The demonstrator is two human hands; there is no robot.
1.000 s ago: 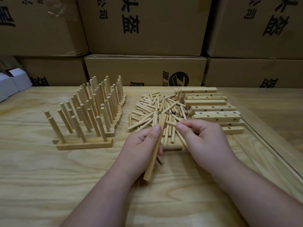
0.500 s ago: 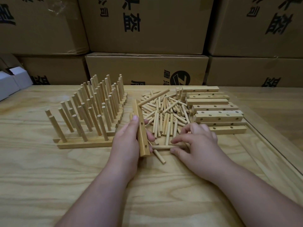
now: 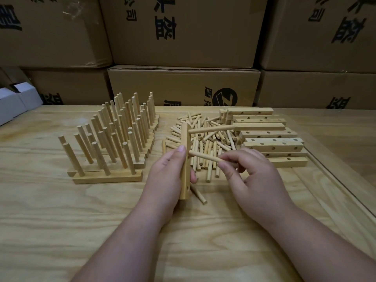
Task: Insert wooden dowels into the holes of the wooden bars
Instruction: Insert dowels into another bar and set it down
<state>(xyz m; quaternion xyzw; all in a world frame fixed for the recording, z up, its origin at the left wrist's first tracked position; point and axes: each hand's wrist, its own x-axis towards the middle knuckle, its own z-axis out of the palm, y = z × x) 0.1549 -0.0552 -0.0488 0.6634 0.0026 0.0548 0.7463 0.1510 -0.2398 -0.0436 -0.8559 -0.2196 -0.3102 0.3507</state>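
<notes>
Left hand grips bar mid-length, on edge. Right hand pinches dowel by its tail. Light, stiff wood; likely snug fit.

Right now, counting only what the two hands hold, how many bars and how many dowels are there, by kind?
Bars: 1, the bar gripped by the left hand.
Dowels: 2, the seated dowel sticking out of that bar and the dowel pinched by the right hand.
Total: 3.

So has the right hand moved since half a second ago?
Yes. The right hand lifted off the table and now pinches a dowel at the bar.
</notes>
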